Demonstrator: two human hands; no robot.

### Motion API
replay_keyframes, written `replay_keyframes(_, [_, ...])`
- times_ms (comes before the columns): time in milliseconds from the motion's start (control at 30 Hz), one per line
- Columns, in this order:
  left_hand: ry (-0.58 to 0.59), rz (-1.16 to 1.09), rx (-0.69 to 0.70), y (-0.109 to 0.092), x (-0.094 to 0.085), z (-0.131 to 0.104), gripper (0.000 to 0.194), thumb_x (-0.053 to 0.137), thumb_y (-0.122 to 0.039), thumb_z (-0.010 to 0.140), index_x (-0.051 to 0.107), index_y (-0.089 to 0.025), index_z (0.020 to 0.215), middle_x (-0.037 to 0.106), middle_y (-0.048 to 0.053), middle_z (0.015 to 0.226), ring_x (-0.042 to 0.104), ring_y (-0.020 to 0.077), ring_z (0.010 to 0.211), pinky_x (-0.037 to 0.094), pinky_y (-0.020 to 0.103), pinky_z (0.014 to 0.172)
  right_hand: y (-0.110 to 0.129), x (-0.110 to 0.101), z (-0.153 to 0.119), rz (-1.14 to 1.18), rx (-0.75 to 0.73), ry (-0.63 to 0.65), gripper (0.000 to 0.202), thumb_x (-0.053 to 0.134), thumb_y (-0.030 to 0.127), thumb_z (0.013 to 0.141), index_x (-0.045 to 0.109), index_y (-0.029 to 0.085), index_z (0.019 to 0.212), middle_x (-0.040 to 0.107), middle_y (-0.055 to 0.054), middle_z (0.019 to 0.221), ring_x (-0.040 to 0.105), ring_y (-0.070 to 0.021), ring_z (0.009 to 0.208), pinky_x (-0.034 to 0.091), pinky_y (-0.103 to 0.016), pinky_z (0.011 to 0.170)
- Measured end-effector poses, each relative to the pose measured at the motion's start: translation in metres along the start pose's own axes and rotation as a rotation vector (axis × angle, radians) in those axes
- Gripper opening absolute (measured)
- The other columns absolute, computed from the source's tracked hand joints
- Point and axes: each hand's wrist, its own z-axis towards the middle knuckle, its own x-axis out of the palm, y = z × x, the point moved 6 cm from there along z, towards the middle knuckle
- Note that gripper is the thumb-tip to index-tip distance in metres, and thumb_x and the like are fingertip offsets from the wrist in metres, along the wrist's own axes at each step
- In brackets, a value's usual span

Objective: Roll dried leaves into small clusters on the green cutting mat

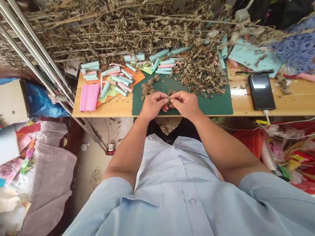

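Observation:
My left hand [155, 105] and my right hand [185, 103] meet over the front edge of a green cutting mat [217, 105]. The fingertips of both pinch a small bit of dried leaf [169, 99] between them, mostly covered by the fingers. Just beyond my left hand lie several rolled balls of dried leaf [149, 87]. A loose heap of dried leaves [202, 70] spreads over the mat's right half, past my right hand.
Bundles of dried stalks [131, 23] line the back. Blue and pink paper rolls [122, 78] lie left of the mat. A charging phone [261, 91] and blue cord [302, 43] are at right. Metal poles [34, 45] stand at the table's left end.

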Motion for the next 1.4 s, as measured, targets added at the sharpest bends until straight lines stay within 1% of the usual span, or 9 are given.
replay_keyframes(300, [0.012,-0.054,0.010,-0.001,0.000,0.001,0.027,0.077,-0.034,0.082,0.066,-0.010,0.090,0.069,0.003,0.066,0.066,0.0119,0.056,0.056,0.025,0.057,0.001,-0.001,0.001,0.043,0.017,-0.009,0.016,0.073,0.037,0.080,0.071,0.021,0.083,0.075,-0.001,0.073,0.075,-0.0191,0.066,0.065,-0.033,0.066])
replay_keyframes(367, [-0.022,-0.089,0.027,0.001,-0.003,0.002,0.030,0.078,-0.036,0.081,0.064,-0.011,0.090,0.068,0.002,0.066,0.066,0.0120,0.056,0.056,0.025,0.056,0.000,-0.003,0.001,0.056,0.031,-0.025,0.018,0.073,0.038,0.080,0.071,0.021,0.084,0.075,-0.002,0.072,0.074,-0.0193,0.065,0.065,-0.033,0.065])
replay_keyframes(467, [-0.131,-0.140,0.032,0.005,-0.009,0.003,0.036,0.079,-0.042,0.079,0.062,-0.013,0.091,0.068,0.000,0.070,0.066,0.0108,0.056,0.056,0.024,0.056,-0.003,-0.006,0.003,0.075,0.049,-0.075,0.020,0.073,0.039,0.081,0.071,0.020,0.087,0.073,-0.001,0.067,0.073,-0.0190,0.062,0.064,-0.034,0.064])
replay_keyframes(533, [-0.170,-0.141,0.034,0.007,-0.011,0.002,0.037,0.079,-0.043,0.079,0.061,-0.013,0.092,0.069,0.000,0.072,0.066,0.0106,0.056,0.056,0.024,0.056,-0.005,-0.008,0.004,0.076,0.051,-0.110,0.021,0.071,0.040,0.083,0.071,0.020,0.088,0.072,-0.001,0.066,0.073,-0.0184,0.062,0.064,-0.033,0.064])
replay_keyframes(833, [-0.082,-0.068,0.035,0.004,-0.003,-0.001,0.033,0.077,-0.039,0.081,0.064,-0.012,0.095,0.069,0.001,0.066,0.067,0.0130,0.055,0.056,0.025,0.055,-0.001,-0.005,0.004,0.043,0.016,-0.110,0.017,0.070,0.036,0.083,0.073,0.021,0.089,0.073,0.000,0.069,0.072,-0.0181,0.063,0.063,-0.034,0.066])
replay_keyframes(1033, [-0.072,-0.046,0.020,0.006,-0.001,0.001,0.029,0.076,-0.032,0.082,0.062,-0.013,0.098,0.069,0.000,0.065,0.068,0.0123,0.057,0.056,0.024,0.056,-0.005,-0.004,0.003,0.016,-0.002,-0.106,0.016,0.069,0.037,0.084,0.072,0.022,0.090,0.075,-0.001,0.075,0.072,-0.0182,0.065,0.063,-0.034,0.066])
replay_keyframes(1167, [-0.067,-0.058,0.047,0.006,-0.002,0.002,0.031,0.075,-0.030,0.082,0.060,-0.013,0.103,0.069,-0.001,0.068,0.069,0.0126,0.058,0.055,0.023,0.055,-0.004,-0.001,0.002,0.020,-0.016,-0.057,0.018,0.068,0.037,0.085,0.074,0.022,0.092,0.076,-0.003,0.082,0.073,-0.0186,0.068,0.062,-0.034,0.067])
replay_keyframes(1300, [-0.073,-0.063,0.046,0.005,-0.002,0.002,0.032,0.072,-0.032,0.085,0.059,-0.013,0.108,0.068,-0.001,0.066,0.068,0.0125,0.057,0.056,0.024,0.055,0.000,0.001,-0.001,-0.001,-0.092,-0.013,0.020,0.069,0.036,0.086,0.077,0.023,0.099,0.077,-0.004,0.093,0.073,-0.0189,0.076,0.062,-0.036,0.073])
replay_keyframes(1400, [-0.094,-0.047,0.011,0.006,-0.002,0.002,0.031,0.072,-0.034,0.086,0.060,-0.013,0.105,0.068,-0.001,0.065,0.067,0.0118,0.056,0.056,0.024,0.056,0.004,0.001,-0.001,-0.073,-0.153,-0.016,0.020,0.071,0.034,0.084,0.078,0.024,0.101,0.077,-0.004,0.095,0.071,-0.0185,0.077,0.061,-0.035,0.073])
